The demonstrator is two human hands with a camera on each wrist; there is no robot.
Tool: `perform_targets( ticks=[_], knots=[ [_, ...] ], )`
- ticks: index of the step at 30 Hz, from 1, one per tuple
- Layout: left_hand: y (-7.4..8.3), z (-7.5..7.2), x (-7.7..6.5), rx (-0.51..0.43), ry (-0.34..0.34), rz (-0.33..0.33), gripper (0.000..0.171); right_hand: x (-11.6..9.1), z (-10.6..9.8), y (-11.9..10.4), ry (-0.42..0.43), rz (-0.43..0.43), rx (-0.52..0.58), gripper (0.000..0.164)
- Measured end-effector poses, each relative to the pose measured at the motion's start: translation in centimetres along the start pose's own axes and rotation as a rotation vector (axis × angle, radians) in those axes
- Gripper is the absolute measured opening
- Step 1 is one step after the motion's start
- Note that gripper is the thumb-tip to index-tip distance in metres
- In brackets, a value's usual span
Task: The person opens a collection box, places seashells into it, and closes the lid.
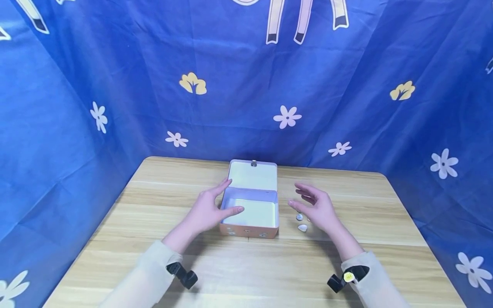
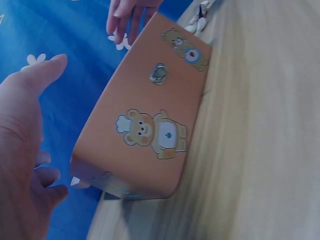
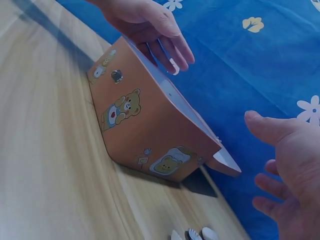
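Observation:
An orange hinged box point(image 1: 248, 232) with bear pictures and a metal clasp point(image 2: 158, 74) on its front sits on the table, its lid point(image 1: 253, 175) raised at the back. Its pale inside floor point(image 1: 254, 212) shows in the head view. My left hand point(image 1: 208, 209) hovers at the box's left side, fingers spread and thumb over its near left corner. To the right of the box, my right hand point(image 1: 317, 208) is held in the air with fingers loosely bent and nothing in them. Small whitish shells point(image 3: 209, 233) lie under it, partly hidden by it in the head view.
A light wood-grain table point(image 1: 246, 273) carries the box near its back edge. Blue cloth point(image 1: 239, 94) with flowers and animal legs printed on it hangs behind and along both sides. Each wrist wears a small black camera point(image 1: 188, 279).

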State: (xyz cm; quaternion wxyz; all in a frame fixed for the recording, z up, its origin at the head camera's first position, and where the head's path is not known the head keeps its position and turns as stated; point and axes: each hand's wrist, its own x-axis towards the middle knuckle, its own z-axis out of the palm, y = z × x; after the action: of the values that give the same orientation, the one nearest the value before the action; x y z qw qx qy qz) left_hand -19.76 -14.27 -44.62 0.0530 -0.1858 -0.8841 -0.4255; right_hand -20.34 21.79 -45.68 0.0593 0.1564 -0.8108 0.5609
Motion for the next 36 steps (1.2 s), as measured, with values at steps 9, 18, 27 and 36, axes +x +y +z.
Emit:
perform_targets(
  ticks=[9, 18, 27, 36],
  knots=[
    [-0.3, 0.6, -2.4, 0.085, 0.015, -0.014, 0.117, -2.2, -0.5, -0.2, -0.053, -0.032, -0.050, 0.060],
    [-1.2, 1.9, -3.5, 0.146, 0.087, 0.021, 0.119, -3.7, -0.7, 1.1, -0.047, -0.061, -0.108, 0.057],
    [-1.1, 2.5, -4.1, 0.202, 0.152, -0.007, 0.118, -4.5, -0.5, 1.6, -0.045, -0.056, -0.120, 0.056],
    [-1.2, 3.1, -4.4, 0.191, 0.165, -0.025, 0.116, -5.4, -0.6, 2.7, -0.054, -0.090, -0.148, 0.053]
  ],
)
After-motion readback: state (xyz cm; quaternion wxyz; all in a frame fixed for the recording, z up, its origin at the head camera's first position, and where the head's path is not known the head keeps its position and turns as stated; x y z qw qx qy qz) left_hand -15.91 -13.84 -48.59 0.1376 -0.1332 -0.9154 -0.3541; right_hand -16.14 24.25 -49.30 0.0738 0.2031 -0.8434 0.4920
